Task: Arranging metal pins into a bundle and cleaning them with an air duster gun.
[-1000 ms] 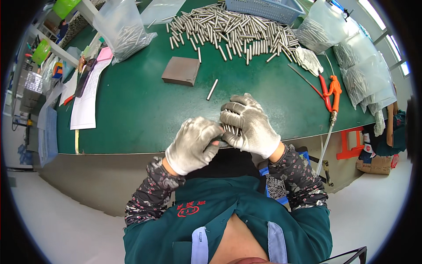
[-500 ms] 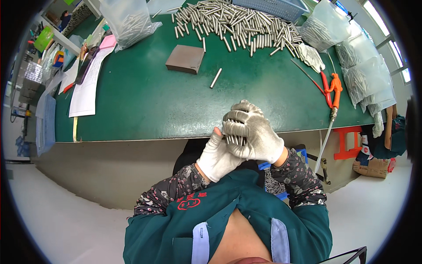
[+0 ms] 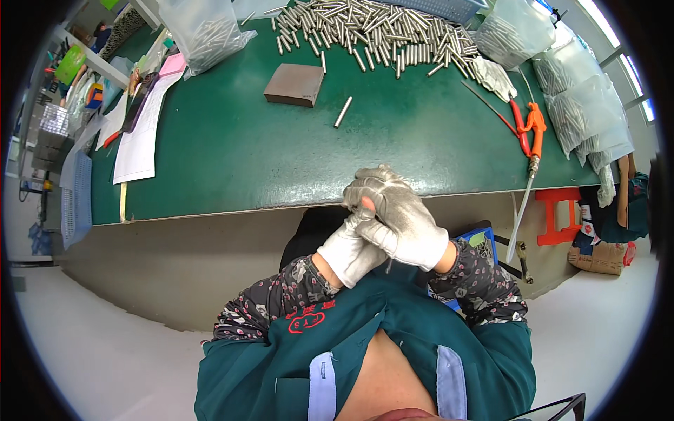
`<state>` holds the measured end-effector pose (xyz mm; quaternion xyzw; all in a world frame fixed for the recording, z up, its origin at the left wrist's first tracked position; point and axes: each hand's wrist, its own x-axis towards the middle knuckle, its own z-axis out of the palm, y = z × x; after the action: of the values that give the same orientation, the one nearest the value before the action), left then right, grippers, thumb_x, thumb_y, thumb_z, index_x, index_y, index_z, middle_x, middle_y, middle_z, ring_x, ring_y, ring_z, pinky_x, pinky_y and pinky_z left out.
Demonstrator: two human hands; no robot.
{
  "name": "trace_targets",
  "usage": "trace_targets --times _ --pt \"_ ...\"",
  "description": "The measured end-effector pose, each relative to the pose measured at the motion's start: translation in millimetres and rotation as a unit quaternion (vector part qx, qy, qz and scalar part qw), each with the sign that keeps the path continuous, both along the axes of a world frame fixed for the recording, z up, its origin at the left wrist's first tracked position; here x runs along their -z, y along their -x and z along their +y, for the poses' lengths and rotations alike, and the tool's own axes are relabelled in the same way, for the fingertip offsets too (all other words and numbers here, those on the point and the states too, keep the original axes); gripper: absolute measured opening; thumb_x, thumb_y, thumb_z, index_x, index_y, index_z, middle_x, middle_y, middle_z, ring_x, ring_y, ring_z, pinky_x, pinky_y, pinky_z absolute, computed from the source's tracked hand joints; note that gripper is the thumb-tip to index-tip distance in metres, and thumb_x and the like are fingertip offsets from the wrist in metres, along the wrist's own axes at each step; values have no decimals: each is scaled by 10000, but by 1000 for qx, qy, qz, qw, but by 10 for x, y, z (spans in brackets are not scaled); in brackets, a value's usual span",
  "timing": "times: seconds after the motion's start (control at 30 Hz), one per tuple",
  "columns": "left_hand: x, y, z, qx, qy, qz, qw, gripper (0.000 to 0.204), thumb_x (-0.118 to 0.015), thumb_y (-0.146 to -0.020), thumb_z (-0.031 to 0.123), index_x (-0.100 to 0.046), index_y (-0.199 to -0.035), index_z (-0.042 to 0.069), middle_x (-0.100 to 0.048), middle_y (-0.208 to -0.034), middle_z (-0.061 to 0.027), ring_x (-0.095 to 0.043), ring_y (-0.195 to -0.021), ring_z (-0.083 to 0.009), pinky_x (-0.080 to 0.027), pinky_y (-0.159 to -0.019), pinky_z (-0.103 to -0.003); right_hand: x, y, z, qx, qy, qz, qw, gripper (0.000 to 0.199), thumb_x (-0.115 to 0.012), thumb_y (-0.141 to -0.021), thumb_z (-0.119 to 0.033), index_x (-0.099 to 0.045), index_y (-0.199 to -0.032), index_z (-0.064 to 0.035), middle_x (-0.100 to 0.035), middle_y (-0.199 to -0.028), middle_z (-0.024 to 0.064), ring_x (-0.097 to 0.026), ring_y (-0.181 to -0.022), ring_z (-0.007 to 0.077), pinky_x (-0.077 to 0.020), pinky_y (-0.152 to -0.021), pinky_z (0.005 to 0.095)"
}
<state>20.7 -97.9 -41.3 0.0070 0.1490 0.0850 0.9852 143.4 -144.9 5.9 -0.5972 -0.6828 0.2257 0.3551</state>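
Observation:
Both of my hands wear pale work gloves and are clasped together just in front of the green table's (image 3: 246, 161) near edge. My right hand (image 3: 404, 217) is curled over the top. My left hand (image 3: 347, 249) reaches up under it, with one fingertip showing. The small bundle of metal rods seen between them earlier is now hidden inside the grip. A large pile of loose metal rods (image 3: 379, 31) lies at the far side of the table. A single rod (image 3: 342, 112) lies apart, next to a brown block (image 3: 295, 84).
Orange-handled pliers (image 3: 528, 126) and a thin long tool lie at the right. Clear bags of rods stand at the back left (image 3: 203, 31) and right (image 3: 576, 98). Papers (image 3: 140, 133) and a blue basket (image 3: 77, 196) are at the left. A spare glove (image 3: 495, 76) lies by the pile.
My hands have pulled back from the table edge toward my body and closed tighter. The rod bundle that showed between my fingers is now covered by my right hand.

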Motion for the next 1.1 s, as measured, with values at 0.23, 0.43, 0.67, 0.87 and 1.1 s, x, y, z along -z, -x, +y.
trace_targets --times 0.23,0.43,0.67,0.87,1.1 --pt "186 456 -43 45 -132 49 989 338 -670 -765 183 -567 -1085 149 -437 -1271 -11 -360 -1231 -184 -333 -1021 -334 239 388 -236 30 -57 66 996 569 -362 -848 -519 -574 -1007 -16 -537 -1080 184 -411 -1151 397 -180 -1013 530" --pt "356 532 -36 98 -159 83 979 560 -640 -749 35 -406 -1248 136 -457 -1232 -18 -386 -1209 -187 -352 -1006 -343 340 575 -274 32 -62 210 975 588 -330 -873 -490 -574 -1020 24 -546 -1070 196 -433 -1126 389 -202 -1014 507" --pt "576 637 -44 78 -97 96 988 550 -691 -723 101 -429 -1207 100 -484 -1184 -25 -464 -1133 -185 -416 -942 -323 536 584 -269 19 -56 172 983 378 -498 -814 -295 -580 -1004 22 -580 -1002 191 -494 -1063 360 -263 -1006 474" --pt "536 607 -56 65 -138 97 984 573 -708 -703 96 -433 -1206 99 -484 -1191 -37 -454 -1145 -200 -399 -959 -341 547 588 -264 5 -116 112 987 301 -549 -747 -144 -563 -995 26 -566 -1023 165 -489 -1062 349 -297 -987 473" --pt "-41 282 191 -23 -171 41 984 457 -640 -767 79 -451 -1182 94 -507 -1156 -49 -494 -1089 -180 -431 -917 -312 -30 452 -95 -28 -219 34 975 328 -500 -813 -222 -566 -1036 9 -556 -1046 236 -514 -1026 419 -323 -956 506"
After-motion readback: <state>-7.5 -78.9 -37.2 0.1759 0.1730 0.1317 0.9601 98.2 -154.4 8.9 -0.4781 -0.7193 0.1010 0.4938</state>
